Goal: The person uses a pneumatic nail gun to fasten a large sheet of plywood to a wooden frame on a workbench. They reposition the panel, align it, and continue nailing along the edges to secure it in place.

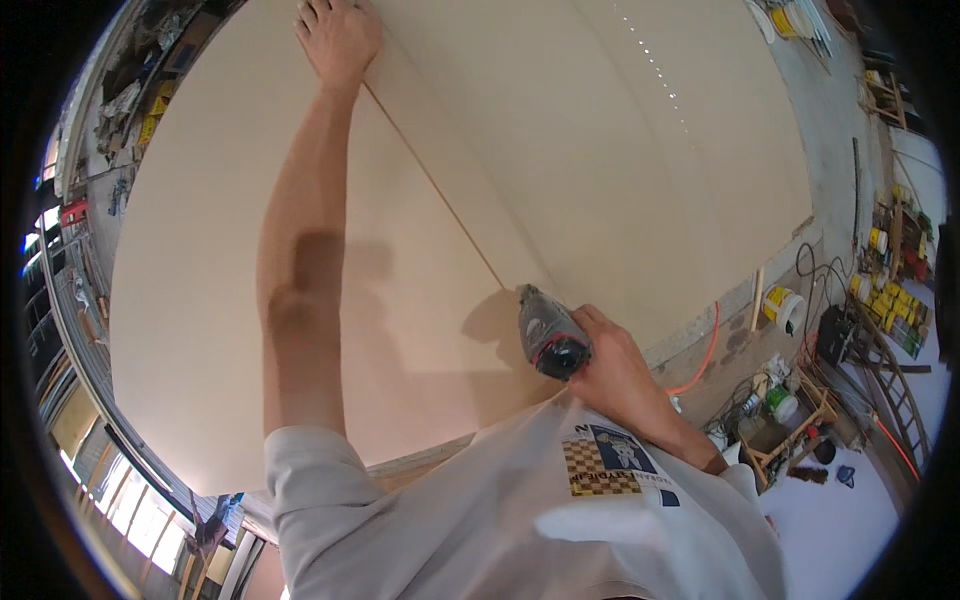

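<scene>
Before me spreads a large cream-coloured board [210,250], crossed at a slant by a narrow brown line [440,192] that looks like a seam. Arm stretched far out, my left hand [340,42] lies flat on the board by the line's far end, fingers apart and partly cut off by the picture's top edge. My right hand [618,368] is wrapped round a grey and black power drill [545,332] with a red band at its back. The drill's nose is over the near end of the line; its tip and the grip are hidden.
An orange hose [708,360] runs past the board's right edge. Beyond are a white and yellow bucket [783,308], dark cables [815,262], a ladder [897,385], and several yellow containers [893,305]. Clutter lines the left side, including a red object [74,212].
</scene>
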### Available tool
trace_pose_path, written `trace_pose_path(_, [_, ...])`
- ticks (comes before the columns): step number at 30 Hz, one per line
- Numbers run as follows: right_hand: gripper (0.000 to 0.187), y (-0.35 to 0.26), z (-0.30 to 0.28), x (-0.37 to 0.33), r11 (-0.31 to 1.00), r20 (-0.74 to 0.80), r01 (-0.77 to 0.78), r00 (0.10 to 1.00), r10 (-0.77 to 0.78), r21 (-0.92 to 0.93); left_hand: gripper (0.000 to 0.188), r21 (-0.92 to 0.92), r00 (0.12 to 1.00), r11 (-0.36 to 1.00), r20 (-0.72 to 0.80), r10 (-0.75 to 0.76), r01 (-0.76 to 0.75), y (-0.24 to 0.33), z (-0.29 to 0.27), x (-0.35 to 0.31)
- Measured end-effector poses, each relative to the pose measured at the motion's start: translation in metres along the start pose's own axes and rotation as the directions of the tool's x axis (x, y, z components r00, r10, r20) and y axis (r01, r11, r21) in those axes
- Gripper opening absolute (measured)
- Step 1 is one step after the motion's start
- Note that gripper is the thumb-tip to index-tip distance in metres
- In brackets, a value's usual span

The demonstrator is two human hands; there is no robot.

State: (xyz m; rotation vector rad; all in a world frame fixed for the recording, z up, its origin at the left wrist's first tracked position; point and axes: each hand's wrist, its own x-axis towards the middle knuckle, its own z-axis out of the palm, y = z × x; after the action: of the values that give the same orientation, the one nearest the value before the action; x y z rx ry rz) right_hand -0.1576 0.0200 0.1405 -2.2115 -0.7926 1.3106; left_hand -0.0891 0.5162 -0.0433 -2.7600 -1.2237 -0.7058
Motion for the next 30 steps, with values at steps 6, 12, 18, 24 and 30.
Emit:
trace_pose_path(6, [0.024, 0.039, -0.032, -0.003, 0.696, 0.18, -0.402, 0.911, 0.372, 0.595, 0.061, -0.08, 1.0, 0.997, 0.009, -0.004, 0.005, 0.006, -0.005, -0.005])
trace_pose_path(12, [0.028, 0.078, -0.052, 0.026, 0.462, 0.387, -0.455, 0.891, 0.238, 0.761, 0.06, -0.14, 0.995, 0.989, 0.096, -0.039, 0.052, 0.015, -0.021, -0.004])
trace_pose_path(18, [0.031, 0.082, -0.06, 0.037, 0.484, 0.438, -0.47, 0.879, 0.187, 0.738, 0.06, -0.116, 0.998, 0.991, 0.033, -0.057, 0.061, 0.008, -0.011, -0.006])
trace_pose_path(24, [0.031, 0.092, -0.057, 0.04, 0.517, 0.419, -0.451, 0.889, 0.185, 0.728, 0.061, -0.141, 0.998, 0.989, 0.045, -0.037, 0.043, 0.01, -0.007, -0.003])
trace_pose_path(30, [0.029, 0.092, -0.061, 0.045, 0.411, 0.497, -0.493, 0.861, 0.107, 0.767, 0.059, -0.172, 0.998, 0.983, 0.025, -0.055, 0.059, 0.014, -0.017, -0.007])
